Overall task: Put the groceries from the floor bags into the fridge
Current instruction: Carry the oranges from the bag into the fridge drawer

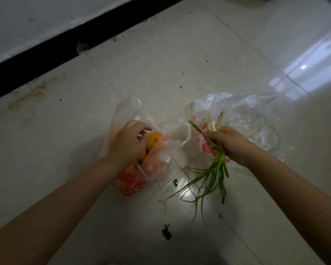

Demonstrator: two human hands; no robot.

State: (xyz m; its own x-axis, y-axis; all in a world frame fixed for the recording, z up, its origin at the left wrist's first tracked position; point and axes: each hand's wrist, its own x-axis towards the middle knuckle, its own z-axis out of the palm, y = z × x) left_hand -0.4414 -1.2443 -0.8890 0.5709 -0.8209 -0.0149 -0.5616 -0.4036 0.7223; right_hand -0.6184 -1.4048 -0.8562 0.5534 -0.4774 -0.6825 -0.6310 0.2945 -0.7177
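the right hand has its grip closed around a bunch of spring onions, fingers curled over the stalks near the pale root ends, which stick up just above the grip while the thin green leaves trail down below it and fan out over the tiled floor. behind and beside that grip lies a crumpled clear plastic bag with red print, flat on the floor. the left hand reaches down into a second clear bag, its fingers loosely bent over the oranges inside; whether this grip has actually closed on a fruit cannot be told, since the fingertips are partly hidden. several oranges sit under and just below that hand, still inside the bag, which also has red print at its lower end. between and below the two grips, small green scraps lie on the tiles. a dark strip runs along the wall well beyond both hands.
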